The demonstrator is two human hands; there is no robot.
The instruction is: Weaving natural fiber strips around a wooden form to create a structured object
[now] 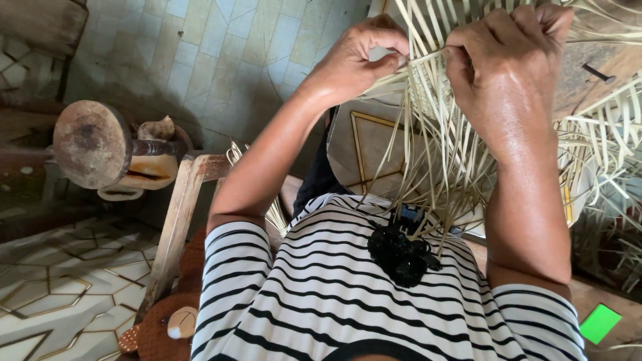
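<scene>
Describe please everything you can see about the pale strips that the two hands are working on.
The strips are thin, flat and pale straw-coloured, like dried palm leaf. Near the top they look interlaced into a woven piece; below, many loose ends hang down and fan out toward the striped shirt. More strips spread to the right. The left hand and the right hand pinch one strip stretched between them. What the weave rests on is hidden.

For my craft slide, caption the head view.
Left hand and right hand pinch pale straw strips while weaving.
</scene>
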